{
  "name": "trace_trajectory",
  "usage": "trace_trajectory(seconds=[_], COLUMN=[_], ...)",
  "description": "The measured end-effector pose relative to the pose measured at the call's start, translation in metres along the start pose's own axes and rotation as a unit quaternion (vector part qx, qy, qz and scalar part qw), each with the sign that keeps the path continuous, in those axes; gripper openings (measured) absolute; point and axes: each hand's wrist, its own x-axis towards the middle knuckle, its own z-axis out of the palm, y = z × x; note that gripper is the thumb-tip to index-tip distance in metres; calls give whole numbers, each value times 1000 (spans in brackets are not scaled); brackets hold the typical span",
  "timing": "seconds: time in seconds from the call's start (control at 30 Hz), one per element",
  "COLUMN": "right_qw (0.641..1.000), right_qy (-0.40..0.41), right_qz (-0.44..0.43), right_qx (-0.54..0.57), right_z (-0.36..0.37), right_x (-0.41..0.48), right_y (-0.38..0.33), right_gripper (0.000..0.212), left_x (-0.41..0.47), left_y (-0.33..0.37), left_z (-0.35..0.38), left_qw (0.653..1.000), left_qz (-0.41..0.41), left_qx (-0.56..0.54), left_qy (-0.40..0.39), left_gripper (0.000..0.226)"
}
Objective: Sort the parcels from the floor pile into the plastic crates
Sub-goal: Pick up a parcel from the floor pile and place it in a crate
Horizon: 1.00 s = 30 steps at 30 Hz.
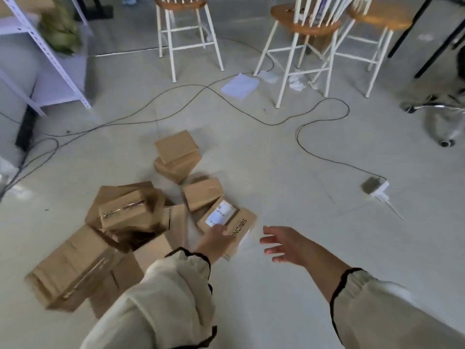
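Left hand [216, 241] is down on the near end of the printed parcel [230, 227], fingers on its top face; can't tell if it's actually gripping or just resting there. Right hand [284, 245] hangs just right of that same parcel, fingers spread, palm turned toward it, touching nothing. Both sleeves are cream with dark cuff trim. Taking the printed parcel as reference: it lies flat on the floor [276, 172], white label on top, lettering along one side. A plain brown box [202, 193] touches it on the far side. Beyond that, a two-box stack [177, 156] sits slightly apart. To its left, the main parcel pile [125, 215], several boxes heaped and tilted, taped one on top. A large carton [73, 268] lies near-left of it, partly under the pile. Clutter: black cable [314, 152] loops across the floor beyond and to the right, ending at a white power adapter [376, 188] well right of the parcel. Loose paper sheet [240, 85] far beyond, among white-legged wooden stools [304, 28]. White metal shelf [45, 61] far left. Office chair base [437, 109] far right. No crates in view.
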Motion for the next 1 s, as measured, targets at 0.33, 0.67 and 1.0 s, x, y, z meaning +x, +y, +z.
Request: trace_trajectory(seconds=[0.33,0.67,1.0], right_qw=[993,992,981], right_qy=[11,45,190], right_qz=[-18,5,32], right_qx=[118,117,18], right_z=[33,31,7], right_x=[253,288,304], right_y=[99,124,130], right_gripper=[20,29,41], left_x=[209,226,233], left_y=[-94,-121,-125], left_z=[117,160,169], left_qw=[943,959,989], left_qz=[119,111,56], left_qx=[289,227,-123], left_qy=[115,125,-64], left_gripper=[78,98,99])
